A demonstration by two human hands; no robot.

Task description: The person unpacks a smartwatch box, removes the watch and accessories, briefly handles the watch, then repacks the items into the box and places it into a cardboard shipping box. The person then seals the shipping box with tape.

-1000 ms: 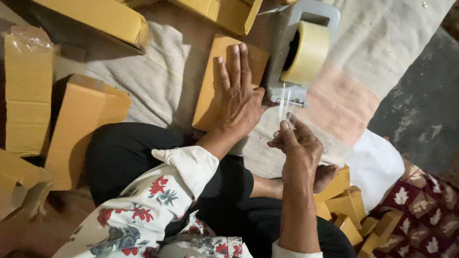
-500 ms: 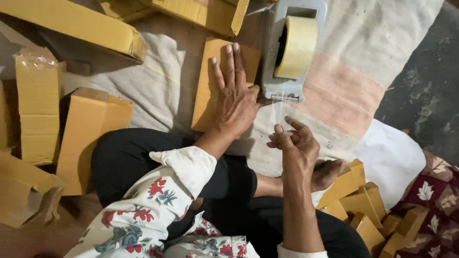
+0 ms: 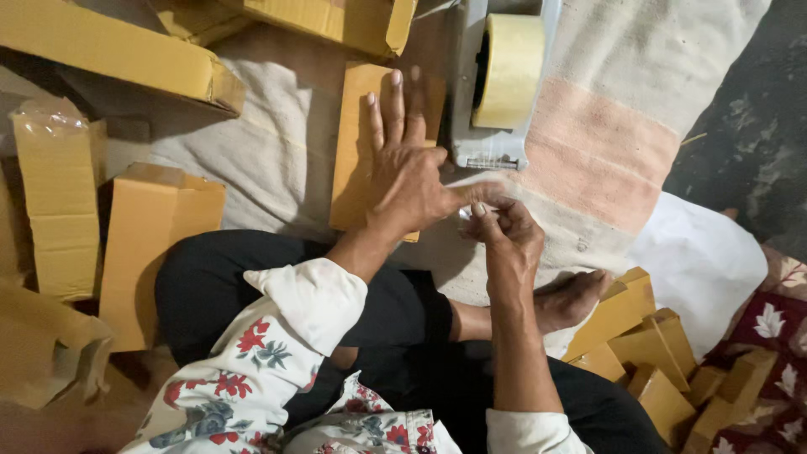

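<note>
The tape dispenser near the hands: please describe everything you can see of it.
The tape dispenser is a grey desk type, apparently plastic, standing on the pale cloth. It carries a thick roll of yellowish tape on edge. Its toothed cutter end faces the person. A flat cardboard box lies beside it; the hands are close but not clearly touching it.

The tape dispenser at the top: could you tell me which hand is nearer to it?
Left. The left hand lies flat on the cardboard box right beside the tape dispenser; the right hand sits just below it.

dim, warm light (soft shadows), corners dark, focus fairly sharp.
</note>
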